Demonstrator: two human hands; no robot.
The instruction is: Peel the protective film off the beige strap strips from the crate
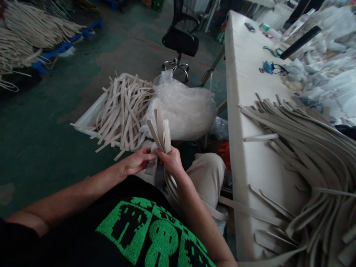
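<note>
Several flat beige strips (166, 135) stand up in a small bundle from my right hand (171, 160), whose fingers are wrapped round them. Their lower lengths curve down past the wrist over my lap. Close against the bundle, my left hand (137, 160) pinches a pale strip (150, 167), part of which hangs below the fingers. Whether that strip belongs to the bundle I cannot tell. Just beyond my hands, a heap of similar loose strips (122, 107) overflows a white bin (91, 115).
A cloudy plastic bag (183, 107) bulges beside the bin. On my right runs a white table (236, 74) with long strips (319, 144) and plastic wrapping (333, 74). Behind stands a black swivel chair (180, 40); a blue pallet (59, 48) of strips is far left.
</note>
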